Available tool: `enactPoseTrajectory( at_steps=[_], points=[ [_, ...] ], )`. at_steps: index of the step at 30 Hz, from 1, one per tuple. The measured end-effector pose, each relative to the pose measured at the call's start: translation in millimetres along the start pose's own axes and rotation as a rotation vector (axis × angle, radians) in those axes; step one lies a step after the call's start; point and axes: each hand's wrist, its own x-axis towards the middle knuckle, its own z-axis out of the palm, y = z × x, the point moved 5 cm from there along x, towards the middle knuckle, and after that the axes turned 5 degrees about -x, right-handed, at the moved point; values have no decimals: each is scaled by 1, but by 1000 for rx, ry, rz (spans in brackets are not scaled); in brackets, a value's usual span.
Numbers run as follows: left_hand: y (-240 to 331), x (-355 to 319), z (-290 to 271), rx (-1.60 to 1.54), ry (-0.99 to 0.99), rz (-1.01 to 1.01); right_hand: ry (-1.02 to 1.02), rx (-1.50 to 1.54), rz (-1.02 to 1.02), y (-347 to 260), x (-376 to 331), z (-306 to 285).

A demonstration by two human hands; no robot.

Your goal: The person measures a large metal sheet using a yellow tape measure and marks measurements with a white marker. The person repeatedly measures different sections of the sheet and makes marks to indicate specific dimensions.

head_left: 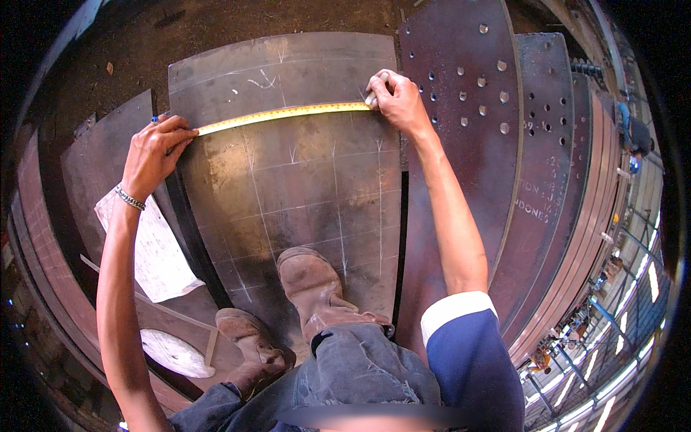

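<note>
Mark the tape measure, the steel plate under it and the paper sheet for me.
tape measure [281, 113], head view, middle of the yellow blade.
steel plate [317, 187], head view, bare chalk-lined face.
paper sheet [160, 255], head view, middle of the white sheet.

Tape case hidden inside right hand [394, 101]; tape's end covered under left hand [152, 153] fingers; blue object there mostly hidden.

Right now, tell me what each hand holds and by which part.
Both hold a yellow tape measure stretched across the steel plate: the left hand pins its left end, the right hand its right end. A blue pen shows by the left fingers.
</note>
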Motion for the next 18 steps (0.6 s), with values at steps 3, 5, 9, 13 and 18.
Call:
enactPoseTrajectory(
  at_steps=[3, 5, 9, 13, 18],
  points=[
    [-1, 0, 1, 5, 0, 1, -3, -15, -2, 1, 1, 1],
    [-1, -1, 1, 8, -3, 1, 0, -27, -9, 0, 1, 2],
    [0, -1, 0, 6, -9, -6, 14, -55, -25, -2, 1, 3],
    [1, 0, 0, 14, 1, 9, 64, -213, -100, -9, 0, 3],
    [3, 5, 1, -21, -7, 11, 592, -239, -318, -37, -8, -25]
  ],
)
